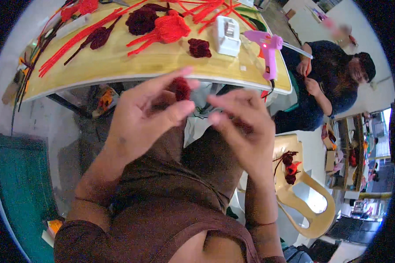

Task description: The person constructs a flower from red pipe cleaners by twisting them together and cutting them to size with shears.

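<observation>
My left hand [138,114] is closed around a small dark red fuzzy piece [181,89], which sits between its thumb and fingers just off the table's near edge. Facing it, my right hand [245,127] has its thumb and index finger apart, their tips empty. A dark reddish patch shows in the right palm; I cannot tell whether it is shadow or material. On the table beyond lie a dark red fuzzy piece [199,48], a bright red fuzzy flower [170,28] with trailing stems, and a dark red fuzzy flower [141,22].
A pink glue gun [267,48] stands at the right of the yellow table [105,65], beside a white device [228,37]. Red fuzzy stems [81,37] lie at the left. More flowers [289,168] rest on a yellow plastic chair [311,219]. Another person [329,83] works at the right.
</observation>
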A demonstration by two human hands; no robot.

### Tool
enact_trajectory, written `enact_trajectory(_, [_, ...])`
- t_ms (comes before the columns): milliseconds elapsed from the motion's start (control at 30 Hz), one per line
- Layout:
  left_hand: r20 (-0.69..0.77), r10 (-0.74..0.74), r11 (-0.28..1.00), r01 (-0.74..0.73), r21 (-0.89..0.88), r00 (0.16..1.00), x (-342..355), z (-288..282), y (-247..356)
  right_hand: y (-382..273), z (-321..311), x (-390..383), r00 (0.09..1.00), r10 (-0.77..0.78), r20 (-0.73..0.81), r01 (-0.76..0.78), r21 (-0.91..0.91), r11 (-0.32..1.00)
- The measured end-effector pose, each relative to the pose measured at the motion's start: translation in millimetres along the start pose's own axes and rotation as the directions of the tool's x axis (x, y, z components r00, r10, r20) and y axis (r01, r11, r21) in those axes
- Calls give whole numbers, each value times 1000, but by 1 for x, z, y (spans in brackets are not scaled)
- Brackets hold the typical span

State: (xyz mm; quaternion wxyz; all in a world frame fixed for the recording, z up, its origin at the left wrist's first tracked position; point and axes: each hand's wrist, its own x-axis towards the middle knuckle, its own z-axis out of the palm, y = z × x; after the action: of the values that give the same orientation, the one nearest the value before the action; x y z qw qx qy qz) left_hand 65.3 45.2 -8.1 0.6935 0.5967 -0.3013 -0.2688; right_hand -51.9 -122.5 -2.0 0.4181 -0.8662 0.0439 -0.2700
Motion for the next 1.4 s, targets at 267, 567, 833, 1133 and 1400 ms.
enact_trajectory(267, [-145,18,992,-36,-118,989,21,-21,-20,38,34,90,995,-63,-77,27,-402,915])
enact_trajectory(567, [-150,-9,998,1,-57,989,35,-27,-21,52,35,93,987,15,-163,-23,-50,998])
enact_trajectory(833, [30,39,872,-19,-490,999,44,-2,-7,20,2,45,976,21,-215,84,469,879])
enact_trajectory(1133, [171,109,858,-6,-514,979,32,30,-5,-4,-20,-1,979,170,-113,-47,687,725])
enact_trajectory(1400, [-95,494,806,-414,422,864,52,-8,-21,27,14,21,932,354,-82,-258,538,803])
